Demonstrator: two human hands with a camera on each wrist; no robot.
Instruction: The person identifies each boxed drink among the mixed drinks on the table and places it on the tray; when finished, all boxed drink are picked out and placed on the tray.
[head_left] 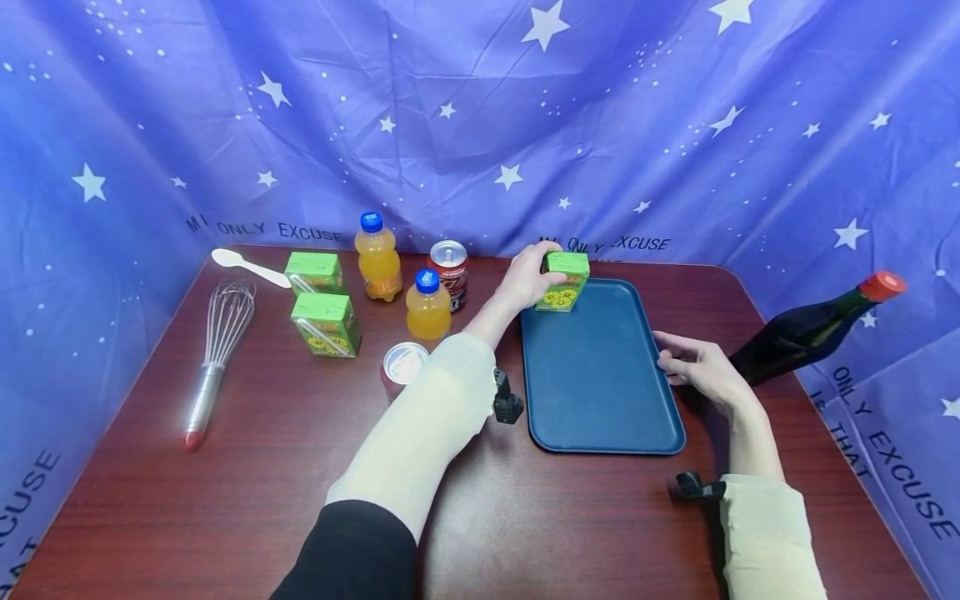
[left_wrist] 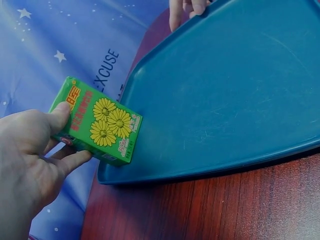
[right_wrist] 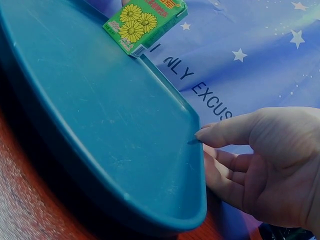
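Note:
My left hand grips a green juice box with yellow flowers on its front, thumb on one side and fingers on the other. The box stands at the far left corner of a blue tray, its lower end right at the tray's surface in the left wrist view. At the tray's right side, my right hand pinches the rim, with the thumb on top and the other fingers curled outside and below. The tray's bare surface shows some light scratches.
Left of the tray stand two more juice boxes, two orange drink bottles and two cans, one partly behind my left arm. A whisk and a white spoon lie far left. A dark bottle leans beyond my right hand.

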